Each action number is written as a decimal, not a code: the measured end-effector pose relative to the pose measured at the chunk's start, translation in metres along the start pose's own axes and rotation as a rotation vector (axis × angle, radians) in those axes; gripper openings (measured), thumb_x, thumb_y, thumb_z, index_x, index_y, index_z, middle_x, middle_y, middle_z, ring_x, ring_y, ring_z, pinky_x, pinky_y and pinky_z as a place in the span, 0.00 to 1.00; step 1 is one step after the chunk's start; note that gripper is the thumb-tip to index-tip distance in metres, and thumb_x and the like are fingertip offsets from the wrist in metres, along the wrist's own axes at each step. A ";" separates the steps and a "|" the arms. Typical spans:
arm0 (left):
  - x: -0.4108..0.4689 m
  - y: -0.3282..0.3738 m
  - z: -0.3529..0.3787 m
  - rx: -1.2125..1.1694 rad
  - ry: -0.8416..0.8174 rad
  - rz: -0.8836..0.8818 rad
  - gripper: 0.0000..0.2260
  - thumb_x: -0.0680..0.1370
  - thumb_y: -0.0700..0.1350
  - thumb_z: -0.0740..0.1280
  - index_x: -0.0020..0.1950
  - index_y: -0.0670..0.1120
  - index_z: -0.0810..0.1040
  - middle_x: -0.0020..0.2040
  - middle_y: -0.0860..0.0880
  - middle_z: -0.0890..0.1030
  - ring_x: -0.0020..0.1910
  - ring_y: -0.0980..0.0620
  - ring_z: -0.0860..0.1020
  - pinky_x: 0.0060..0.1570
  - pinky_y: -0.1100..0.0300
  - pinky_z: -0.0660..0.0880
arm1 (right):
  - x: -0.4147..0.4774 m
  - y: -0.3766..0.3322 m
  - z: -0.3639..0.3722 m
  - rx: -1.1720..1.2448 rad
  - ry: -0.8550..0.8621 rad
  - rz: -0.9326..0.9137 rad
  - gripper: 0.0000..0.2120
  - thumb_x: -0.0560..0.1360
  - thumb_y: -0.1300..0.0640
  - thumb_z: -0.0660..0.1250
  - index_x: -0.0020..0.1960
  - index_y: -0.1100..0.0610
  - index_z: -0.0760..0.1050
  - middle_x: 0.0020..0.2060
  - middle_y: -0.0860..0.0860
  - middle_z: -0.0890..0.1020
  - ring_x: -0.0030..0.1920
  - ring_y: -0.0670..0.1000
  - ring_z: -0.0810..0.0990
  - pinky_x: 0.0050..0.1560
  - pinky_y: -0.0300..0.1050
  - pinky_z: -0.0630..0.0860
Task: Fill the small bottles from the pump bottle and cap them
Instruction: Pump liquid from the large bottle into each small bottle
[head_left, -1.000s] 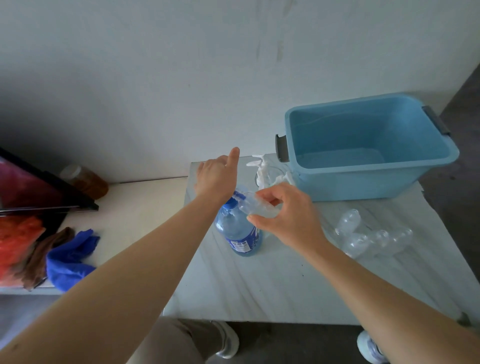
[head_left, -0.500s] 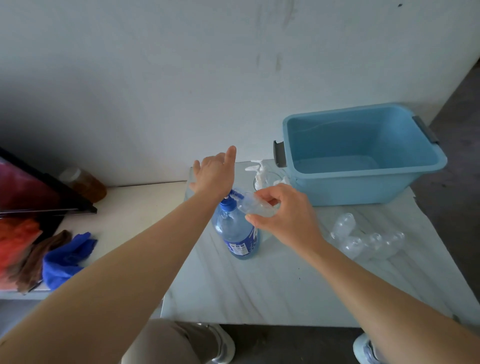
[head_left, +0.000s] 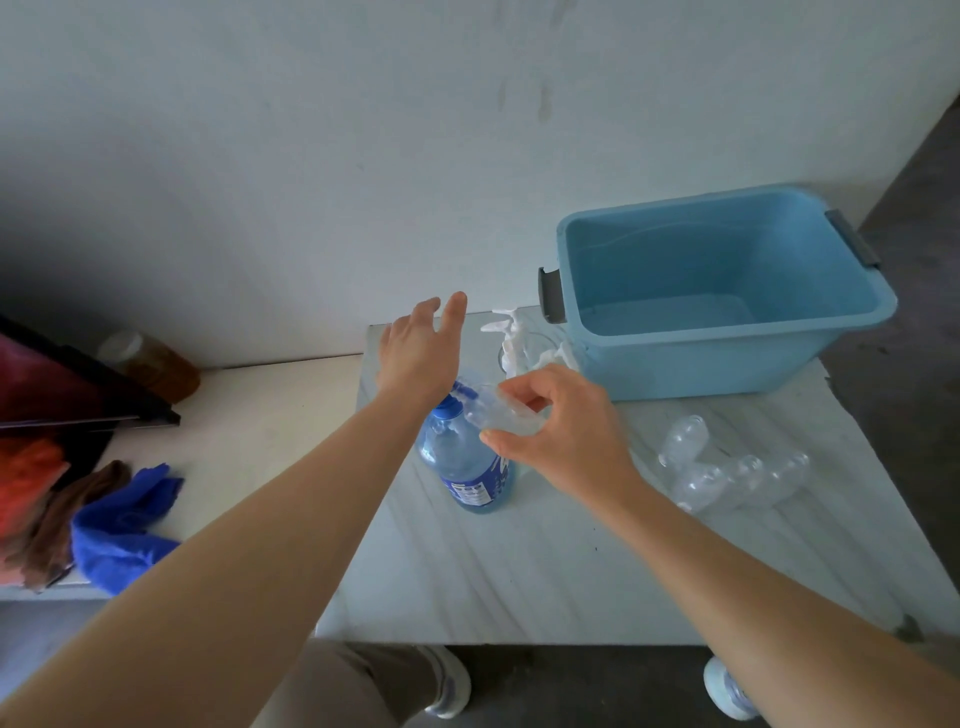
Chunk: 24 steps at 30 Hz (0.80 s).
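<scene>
A blue pump bottle (head_left: 467, 467) with a blue pump head stands near the middle of the pale table (head_left: 545, 571). My left hand (head_left: 418, 353) lies flat on top of the pump head, fingers spread. My right hand (head_left: 556, 426) holds a small clear bottle (head_left: 493, 410) on its side, with its mouth at the pump's spout. Several more small clear bottles (head_left: 727, 473) lie on the table to the right. White pump caps (head_left: 511, 332) rest in a clear cup behind the pump bottle.
A light blue tub (head_left: 727, 364) with grey handles sits at the back right of the table. On a lower shelf to the left lie a blue cloth (head_left: 124, 525), a brown cloth and an amber jar (head_left: 156, 364). The wall is close behind.
The view has shifted slightly. My left hand stays on the pump head and my right hand keeps the small bottle at the spout.
</scene>
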<state>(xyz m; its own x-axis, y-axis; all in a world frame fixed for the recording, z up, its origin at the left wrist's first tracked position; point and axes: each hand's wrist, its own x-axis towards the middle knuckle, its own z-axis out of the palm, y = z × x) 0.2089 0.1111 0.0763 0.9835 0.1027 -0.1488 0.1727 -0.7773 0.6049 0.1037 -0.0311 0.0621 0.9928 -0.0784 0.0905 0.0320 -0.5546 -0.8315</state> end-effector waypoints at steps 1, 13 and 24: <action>-0.001 -0.001 0.001 0.005 0.003 -0.001 0.32 0.75 0.67 0.46 0.73 0.53 0.65 0.69 0.46 0.70 0.70 0.44 0.64 0.69 0.43 0.60 | 0.000 0.002 0.001 0.000 -0.004 0.003 0.16 0.61 0.46 0.76 0.47 0.47 0.80 0.40 0.44 0.81 0.42 0.44 0.79 0.46 0.46 0.77; -0.019 0.007 -0.004 0.120 0.022 -0.002 0.27 0.79 0.64 0.47 0.77 0.56 0.55 0.79 0.50 0.51 0.77 0.48 0.41 0.74 0.42 0.43 | -0.002 0.000 0.001 -0.035 -0.004 -0.009 0.16 0.61 0.47 0.77 0.46 0.48 0.79 0.40 0.43 0.81 0.42 0.44 0.79 0.46 0.45 0.77; -0.020 0.017 -0.016 0.223 0.050 0.133 0.27 0.80 0.63 0.45 0.78 0.58 0.50 0.79 0.51 0.46 0.77 0.47 0.38 0.74 0.41 0.40 | -0.002 -0.004 -0.003 0.018 0.022 -0.039 0.18 0.59 0.42 0.73 0.47 0.47 0.80 0.39 0.43 0.81 0.40 0.43 0.79 0.44 0.48 0.78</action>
<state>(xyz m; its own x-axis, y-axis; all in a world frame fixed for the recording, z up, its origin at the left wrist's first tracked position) 0.1927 0.1057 0.1017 0.9992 0.0161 -0.0376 0.0307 -0.9032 0.4282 0.1015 -0.0315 0.0672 0.9880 -0.0755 0.1351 0.0730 -0.5429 -0.8366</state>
